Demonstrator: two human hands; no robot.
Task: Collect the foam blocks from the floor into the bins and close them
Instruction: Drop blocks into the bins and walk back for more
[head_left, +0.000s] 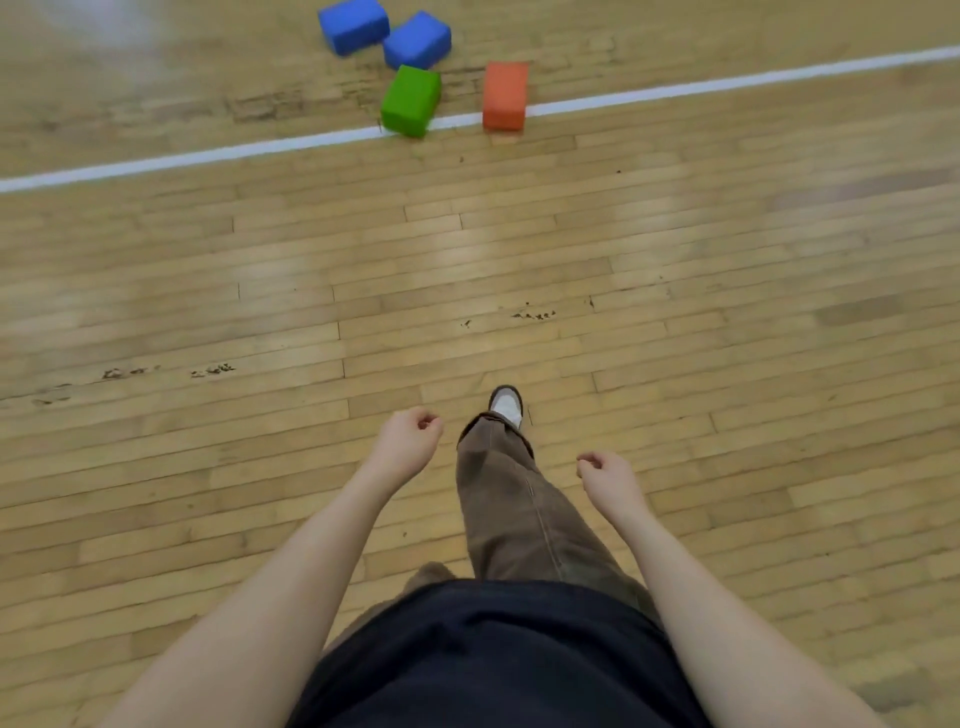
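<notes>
Both the left hand (408, 434) and right hand (605, 478) hang loosely curled, holding nothing (low in the frame), well apart from four foam blocks (410, 101) clustered at the top centre by the white line (208, 153).

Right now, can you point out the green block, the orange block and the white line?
green block (410, 100), head view, on its top face.
orange block (505, 93), head view, on its top face.
white line (208, 154), head view, on the painted stripe left of the blocks.
</notes>
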